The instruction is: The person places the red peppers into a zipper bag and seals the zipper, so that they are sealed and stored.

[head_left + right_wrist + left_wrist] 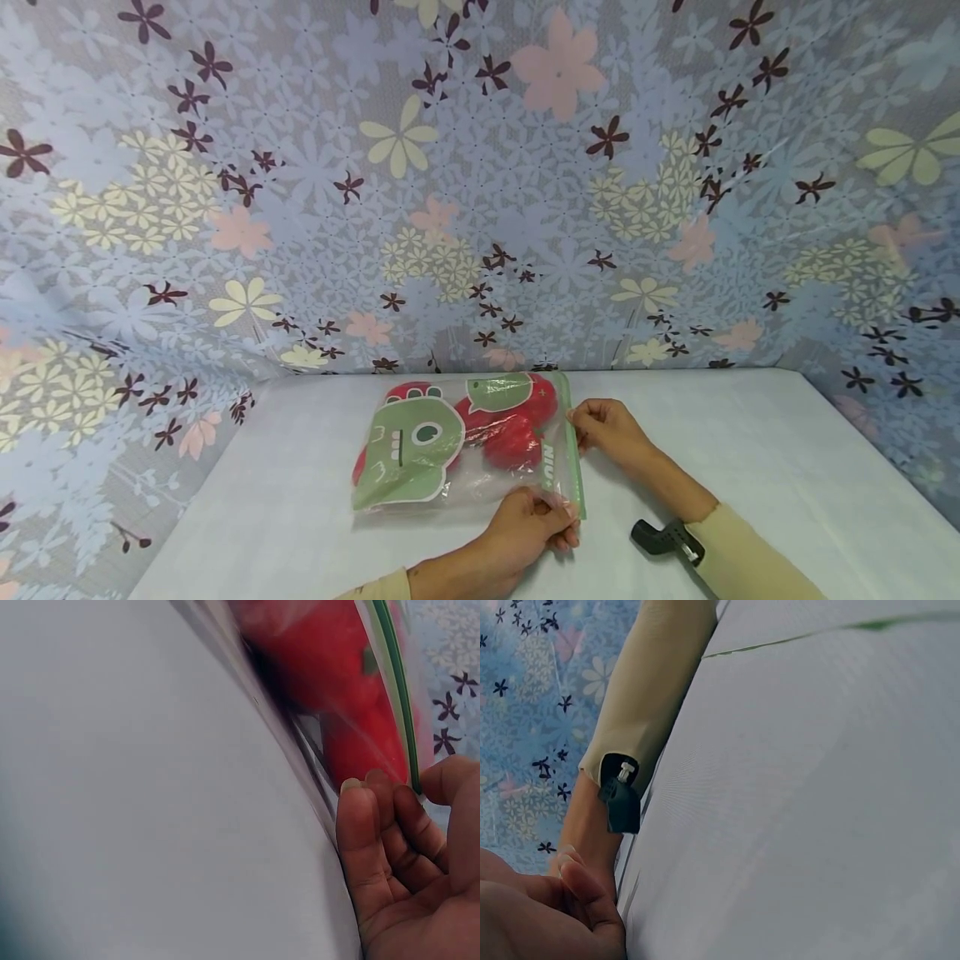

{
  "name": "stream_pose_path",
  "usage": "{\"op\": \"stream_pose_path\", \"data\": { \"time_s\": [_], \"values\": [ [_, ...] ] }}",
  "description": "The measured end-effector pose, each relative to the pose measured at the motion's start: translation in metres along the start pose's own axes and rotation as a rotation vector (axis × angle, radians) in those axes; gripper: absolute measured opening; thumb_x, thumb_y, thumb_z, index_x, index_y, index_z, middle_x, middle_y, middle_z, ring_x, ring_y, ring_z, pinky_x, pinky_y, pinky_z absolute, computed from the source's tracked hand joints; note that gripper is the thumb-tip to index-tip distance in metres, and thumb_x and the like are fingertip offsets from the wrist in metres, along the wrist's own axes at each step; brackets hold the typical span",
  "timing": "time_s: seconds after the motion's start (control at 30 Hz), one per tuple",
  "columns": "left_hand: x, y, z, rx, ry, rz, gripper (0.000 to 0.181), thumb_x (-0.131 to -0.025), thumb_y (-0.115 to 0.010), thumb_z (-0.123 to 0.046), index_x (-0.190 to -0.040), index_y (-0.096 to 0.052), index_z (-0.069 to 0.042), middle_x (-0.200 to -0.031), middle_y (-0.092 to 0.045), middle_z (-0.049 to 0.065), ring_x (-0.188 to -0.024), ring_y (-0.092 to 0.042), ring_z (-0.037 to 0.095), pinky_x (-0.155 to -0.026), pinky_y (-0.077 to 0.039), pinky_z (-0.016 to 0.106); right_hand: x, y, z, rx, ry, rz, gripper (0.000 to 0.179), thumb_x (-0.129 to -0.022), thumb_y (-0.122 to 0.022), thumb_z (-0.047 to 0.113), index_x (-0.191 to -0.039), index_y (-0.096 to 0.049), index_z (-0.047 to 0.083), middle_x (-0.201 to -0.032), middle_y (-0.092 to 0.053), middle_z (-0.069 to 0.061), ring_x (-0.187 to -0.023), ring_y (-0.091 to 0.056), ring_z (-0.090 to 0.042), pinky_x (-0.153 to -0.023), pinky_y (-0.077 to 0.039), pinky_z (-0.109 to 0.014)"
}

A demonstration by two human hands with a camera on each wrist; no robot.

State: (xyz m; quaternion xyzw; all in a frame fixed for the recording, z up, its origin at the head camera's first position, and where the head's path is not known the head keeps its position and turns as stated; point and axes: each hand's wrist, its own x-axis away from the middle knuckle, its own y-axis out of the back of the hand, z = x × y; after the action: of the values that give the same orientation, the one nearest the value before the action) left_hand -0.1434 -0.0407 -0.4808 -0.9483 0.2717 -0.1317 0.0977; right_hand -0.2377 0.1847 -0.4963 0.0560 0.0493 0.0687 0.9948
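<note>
A clear plastic zip bag [412, 450] with a green cartoon animal print lies on the white table. Several rounded red things [513, 443] show through it, one with a small green spot in the right wrist view. A green zip strip [574, 467] runs along the bag's right edge. My left hand [521, 533] pinches the near end of that edge. Farther back, my right hand [611, 433] pinches the same edge between thumb and fingers; close up, its fingertips [358, 814] sit at the end of the green strip [401, 697].
White cloth covers the table [300, 467]. Behind it and at both sides hangs a flowered cloth [480, 208]. A black camera mount [667, 540] sits at my right wrist, by the beige sleeve [750, 554].
</note>
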Motion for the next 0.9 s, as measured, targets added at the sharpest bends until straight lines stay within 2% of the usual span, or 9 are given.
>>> {"op": "stream_pose_path", "data": {
  "time_s": [0.33, 0.5, 0.9],
  "values": [
    [-0.001, 0.001, -0.001, 0.004, -0.007, -0.011, 0.008, -0.1, -0.069, -0.003, -0.095, -0.064, -0.004, -0.079, -0.069, 0.003, -0.066, -0.064, 0.008, -0.062, -0.053, 0.019, -0.016, 0.003, -0.004, 0.059, 0.005, -0.106, 0.026, -0.107, -0.058, 0.01, -0.093, -0.066, -0.01, -0.076, -0.068, -0.005, -0.067, -0.065, -0.014, -0.061, -0.06, -0.029],
    [-0.003, 0.002, 0.0, 0.007, -0.015, -0.01, 0.011, -0.098, -0.072, -0.002, -0.092, -0.063, -0.006, -0.077, -0.07, 0.004, -0.063, -0.063, 0.008, -0.06, -0.052, 0.019, -0.022, 0.005, -0.005, 0.048, 0.008, -0.151, 0.027, -0.107, -0.058, 0.011, -0.094, -0.065, -0.011, -0.078, -0.069, -0.005, -0.069, -0.067, -0.013, -0.063, -0.06, -0.03],
    [-0.005, 0.005, -0.003, -0.09, 0.03, 0.007, 0.004, -0.098, -0.073, -0.003, -0.096, -0.07, -0.002, -0.079, -0.073, 0.004, -0.063, -0.063, 0.008, -0.061, -0.053, 0.019, -0.037, 0.013, -0.006, 0.052, -0.008, -0.325, 0.028, -0.107, -0.061, 0.014, -0.097, -0.068, -0.011, -0.077, -0.067, 0.003, -0.072, -0.063, -0.008, -0.067, -0.057, -0.025]
  ]
}}
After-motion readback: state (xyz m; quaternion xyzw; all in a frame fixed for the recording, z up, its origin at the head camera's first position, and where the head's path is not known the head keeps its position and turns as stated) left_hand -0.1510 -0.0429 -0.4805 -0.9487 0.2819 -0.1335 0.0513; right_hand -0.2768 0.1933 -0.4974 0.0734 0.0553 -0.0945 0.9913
